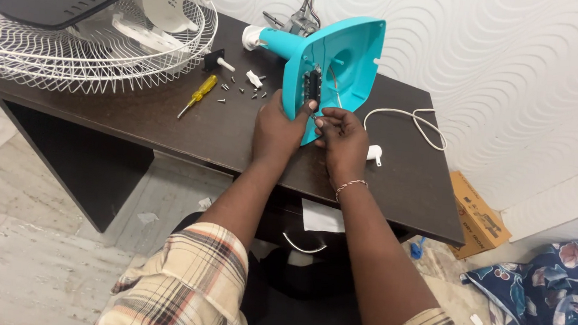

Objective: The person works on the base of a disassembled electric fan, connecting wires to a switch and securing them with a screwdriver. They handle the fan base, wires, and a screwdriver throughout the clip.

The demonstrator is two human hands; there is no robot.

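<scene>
Apparently fingertips (317, 120) hide the fan base (343, 63) wiring.

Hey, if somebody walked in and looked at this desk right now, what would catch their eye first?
Probably the bright turquoise fan base, tipped on its edge at the middle of the dark desk, with the left hand gripping its rim and the right hand at the small switch panel on its underside. Next, the white wire fan guard at the desk's far left, with a yellow screwdriver and loose screws beside it.
</scene>
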